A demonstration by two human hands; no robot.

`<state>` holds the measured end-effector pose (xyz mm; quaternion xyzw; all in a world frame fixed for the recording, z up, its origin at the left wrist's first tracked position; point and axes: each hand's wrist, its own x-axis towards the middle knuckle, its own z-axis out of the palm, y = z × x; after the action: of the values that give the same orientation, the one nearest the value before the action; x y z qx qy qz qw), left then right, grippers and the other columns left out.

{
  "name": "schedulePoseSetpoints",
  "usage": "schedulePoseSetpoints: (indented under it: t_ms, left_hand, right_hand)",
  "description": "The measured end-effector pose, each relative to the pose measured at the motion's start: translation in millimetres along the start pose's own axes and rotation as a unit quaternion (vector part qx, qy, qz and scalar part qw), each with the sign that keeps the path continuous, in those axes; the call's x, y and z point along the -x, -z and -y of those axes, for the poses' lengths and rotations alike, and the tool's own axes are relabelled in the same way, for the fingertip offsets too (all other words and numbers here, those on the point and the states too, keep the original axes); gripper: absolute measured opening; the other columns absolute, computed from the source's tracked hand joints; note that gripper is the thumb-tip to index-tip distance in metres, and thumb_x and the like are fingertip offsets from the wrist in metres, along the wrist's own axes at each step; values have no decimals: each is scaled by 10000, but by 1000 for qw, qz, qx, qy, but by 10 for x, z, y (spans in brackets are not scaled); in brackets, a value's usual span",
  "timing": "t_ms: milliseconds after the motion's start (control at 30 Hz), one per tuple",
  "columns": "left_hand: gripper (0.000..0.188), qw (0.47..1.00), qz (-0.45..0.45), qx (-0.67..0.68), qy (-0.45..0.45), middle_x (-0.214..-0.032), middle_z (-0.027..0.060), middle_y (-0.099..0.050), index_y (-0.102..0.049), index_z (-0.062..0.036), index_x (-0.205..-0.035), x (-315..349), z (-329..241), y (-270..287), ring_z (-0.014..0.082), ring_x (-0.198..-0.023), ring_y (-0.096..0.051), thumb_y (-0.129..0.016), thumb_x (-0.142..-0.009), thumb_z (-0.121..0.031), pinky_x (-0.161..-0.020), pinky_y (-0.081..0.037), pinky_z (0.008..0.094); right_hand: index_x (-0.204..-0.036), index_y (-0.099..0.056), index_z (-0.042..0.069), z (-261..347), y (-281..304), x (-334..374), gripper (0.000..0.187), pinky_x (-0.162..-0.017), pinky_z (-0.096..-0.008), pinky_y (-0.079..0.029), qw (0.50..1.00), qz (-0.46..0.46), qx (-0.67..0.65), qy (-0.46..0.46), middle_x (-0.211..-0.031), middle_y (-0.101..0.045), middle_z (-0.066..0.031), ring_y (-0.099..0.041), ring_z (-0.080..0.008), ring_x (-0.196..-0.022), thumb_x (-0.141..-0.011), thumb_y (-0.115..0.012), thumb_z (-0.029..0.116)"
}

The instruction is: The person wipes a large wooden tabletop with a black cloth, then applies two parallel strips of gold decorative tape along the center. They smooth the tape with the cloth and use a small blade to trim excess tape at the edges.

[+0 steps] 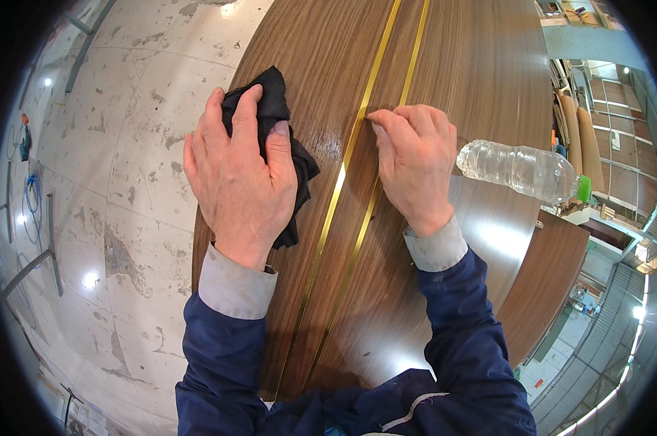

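A wood-grain panel (307,51) stretches out below me, with two narrow gold strips (380,54) running along its length. My left hand (243,185) holds a crumpled black cloth (272,94) against the panel's left side, thumb and fingers bent over it. Right of the cloth, my right hand (418,163) is closed, its thumb and index fingertips pinched together beside the left gold strip. Whatever sits in that pinch, if anything, is too small to make out. A glossy, wet-looking patch shows on the wood between my hands.
A clear plastic bottle (521,171) with a green cap lies on its side just right of my right hand. Another brown panel (543,283) is at the lower right. Left of the panel is a worn pale floor (147,145), with a blue hose (33,200) and metal bars farther off.
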<state>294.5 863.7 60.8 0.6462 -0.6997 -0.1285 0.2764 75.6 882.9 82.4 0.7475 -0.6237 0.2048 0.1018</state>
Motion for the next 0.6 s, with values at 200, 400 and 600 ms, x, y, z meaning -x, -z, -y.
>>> schedulePoseSetpoints:
  t_ms: [200, 400, 600]
  left_hand:
    - [470, 1000, 0, 2, 1, -1566, 206, -490, -621, -162, -1462, 7, -5, 5, 373, -1444, -479, -625, -1030, -348, -1249, -249, 593]
    - [467, 1000, -3, 8, 2, -1567, 207, -489, -623, -161, -1458, 2, -8, 4, 375, -1443, -482, -628, -1030, -346, -1248, -251, 588]
    - [465, 1000, -5, 4, -1, -1567, 205, -491, -624, -158, -1457, 7, 1, -5, 377, -1441, -484, -629, -1031, -344, -1247, -252, 592]
  right_hand:
    - [-994, -768, 157, 25, 17, 54, 138, -884, -403, -445, 1000, 1, -3, -1, -965, -649, 13, -610, -240, -1018, -870, -800, 107]
    - [-990, -765, 157, 65, 37, 99, 153, -872, -409, -454, 1000, -2, -15, 1, -965, -649, 11, -618, -246, -1003, -856, -805, 95]
    - [-982, -761, 152, 145, 82, 199, 169, -867, -414, -460, 1000, 11, -26, 0, -963, -649, 5, -623, -251, -1000, -834, -813, 90]
